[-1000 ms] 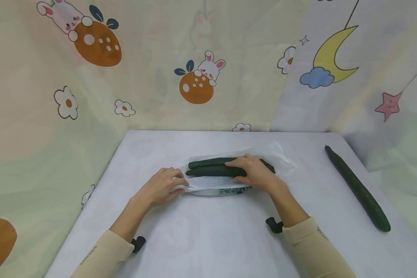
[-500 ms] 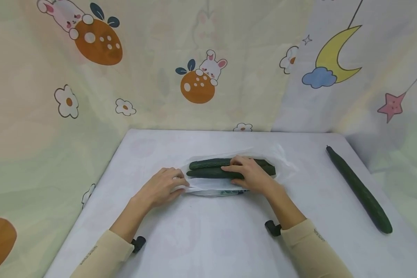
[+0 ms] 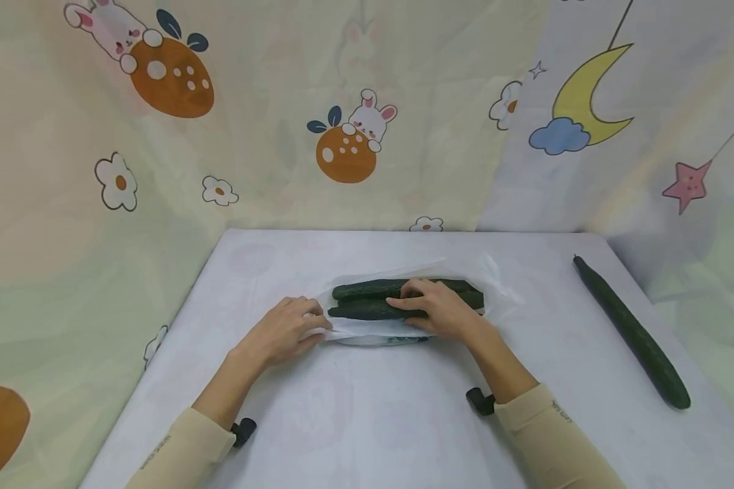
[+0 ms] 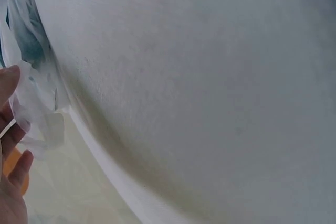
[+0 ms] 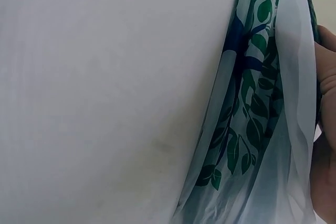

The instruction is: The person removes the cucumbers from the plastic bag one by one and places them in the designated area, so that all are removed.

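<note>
A thin white plastic bag [image 3: 367,329] lies mid-table with dark green cucumbers inside its opening. The back cucumber [image 3: 367,289] and the front cucumber [image 3: 361,310] lie side by side, pointing left. My left hand [image 3: 284,331] pinches the bag's left end; in the left wrist view, the thumb and fingers of this hand [image 4: 11,140] hold the crumpled film. My right hand [image 3: 443,310] has its fingers curled over the front cucumber, hiding part of it. In the right wrist view, the hand [image 5: 326,77] is behind the bag's leaf-printed side [image 5: 252,98].
Another long cucumber [image 3: 633,333] lies slanted near the right edge of the white table [image 3: 355,421]. Behind the table hangs a cloth backdrop [image 3: 440,156] printed with rabbits, flowers and a moon.
My right hand has shifted a little left along the cucumbers. The front cucumber has moved slightly toward me, widening the space behind it. My left hand has stayed at the bag's end.
</note>
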`<act>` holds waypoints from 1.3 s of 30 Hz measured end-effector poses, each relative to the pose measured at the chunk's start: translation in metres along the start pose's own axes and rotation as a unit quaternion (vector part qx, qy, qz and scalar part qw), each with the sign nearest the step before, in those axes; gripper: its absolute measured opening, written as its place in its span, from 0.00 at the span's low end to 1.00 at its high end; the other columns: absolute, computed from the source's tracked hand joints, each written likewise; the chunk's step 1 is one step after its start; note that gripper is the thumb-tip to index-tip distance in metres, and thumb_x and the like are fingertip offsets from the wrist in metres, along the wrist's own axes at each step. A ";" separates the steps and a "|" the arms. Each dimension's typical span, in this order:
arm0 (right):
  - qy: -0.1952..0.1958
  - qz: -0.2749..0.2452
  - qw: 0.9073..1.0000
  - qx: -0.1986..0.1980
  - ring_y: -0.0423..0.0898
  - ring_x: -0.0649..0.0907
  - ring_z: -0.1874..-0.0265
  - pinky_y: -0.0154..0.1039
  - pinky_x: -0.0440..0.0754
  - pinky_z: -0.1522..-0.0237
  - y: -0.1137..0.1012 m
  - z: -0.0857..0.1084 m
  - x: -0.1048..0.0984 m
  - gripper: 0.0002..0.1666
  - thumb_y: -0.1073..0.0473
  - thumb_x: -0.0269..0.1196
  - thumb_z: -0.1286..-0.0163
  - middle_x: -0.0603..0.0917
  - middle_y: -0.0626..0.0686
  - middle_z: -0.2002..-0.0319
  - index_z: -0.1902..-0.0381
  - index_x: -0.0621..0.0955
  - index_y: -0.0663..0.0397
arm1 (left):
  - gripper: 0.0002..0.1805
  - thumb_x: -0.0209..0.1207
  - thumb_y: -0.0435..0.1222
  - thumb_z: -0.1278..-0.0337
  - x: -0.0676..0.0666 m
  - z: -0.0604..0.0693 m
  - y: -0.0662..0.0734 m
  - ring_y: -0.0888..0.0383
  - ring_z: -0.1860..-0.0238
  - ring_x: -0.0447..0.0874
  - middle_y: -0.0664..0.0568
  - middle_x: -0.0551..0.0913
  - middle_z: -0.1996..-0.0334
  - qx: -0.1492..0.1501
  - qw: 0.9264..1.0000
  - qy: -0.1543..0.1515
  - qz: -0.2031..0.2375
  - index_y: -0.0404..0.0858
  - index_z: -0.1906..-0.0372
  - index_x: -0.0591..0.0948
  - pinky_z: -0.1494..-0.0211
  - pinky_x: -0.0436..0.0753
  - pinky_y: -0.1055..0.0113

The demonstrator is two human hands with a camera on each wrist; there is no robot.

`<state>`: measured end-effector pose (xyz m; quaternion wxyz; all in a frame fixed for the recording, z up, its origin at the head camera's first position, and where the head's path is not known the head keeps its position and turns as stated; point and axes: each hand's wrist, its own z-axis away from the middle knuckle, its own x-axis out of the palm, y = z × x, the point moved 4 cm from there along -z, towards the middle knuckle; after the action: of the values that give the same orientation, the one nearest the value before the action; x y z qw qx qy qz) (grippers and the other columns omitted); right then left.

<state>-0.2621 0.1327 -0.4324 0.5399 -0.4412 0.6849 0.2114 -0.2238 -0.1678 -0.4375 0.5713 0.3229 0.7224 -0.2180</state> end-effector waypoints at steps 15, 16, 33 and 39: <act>0.074 -0.014 0.996 -0.051 0.47 0.79 0.59 0.45 0.81 0.57 -0.013 0.007 -0.009 0.34 0.63 0.79 0.43 0.80 0.53 0.50 0.38 0.85 0.44 | 0.09 0.71 0.41 0.40 0.006 0.007 0.005 0.55 0.48 0.82 0.58 0.83 0.54 -0.002 1.000 -0.017 0.003 0.55 0.55 0.89 0.39 0.79 0.53; 0.081 -0.016 0.995 -0.056 0.47 0.79 0.59 0.45 0.81 0.57 -0.015 0.006 -0.012 0.33 0.64 0.79 0.43 0.80 0.53 0.50 0.38 0.85 0.44 | 0.09 0.71 0.41 0.40 0.007 0.008 0.005 0.54 0.49 0.82 0.58 0.83 0.54 -0.001 1.000 -0.018 0.004 0.55 0.55 0.89 0.39 0.79 0.53; 0.134 0.021 0.986 -0.100 0.48 0.80 0.54 0.45 0.78 0.61 -0.036 -0.013 -0.064 0.37 0.65 0.76 0.40 0.79 0.54 0.49 0.34 0.81 0.38 | 0.09 0.73 0.40 0.42 0.001 0.002 -0.001 0.54 0.48 0.82 0.57 0.83 0.54 -0.006 1.000 -0.011 0.001 0.54 0.56 0.90 0.38 0.79 0.53; 0.130 0.021 0.987 -0.092 0.49 0.80 0.49 0.47 0.80 0.57 -0.044 -0.015 -0.075 0.37 0.64 0.76 0.40 0.79 0.55 0.47 0.34 0.81 0.37 | 0.09 0.73 0.39 0.42 0.001 0.000 0.002 0.54 0.48 0.82 0.58 0.82 0.55 -0.009 1.000 -0.017 -0.001 0.53 0.57 0.90 0.39 0.80 0.54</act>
<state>-0.2313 0.1264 -0.3495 0.3991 -0.4982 0.7358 0.2260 -0.2229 -0.1665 -0.4388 0.5863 0.3134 0.7147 -0.2175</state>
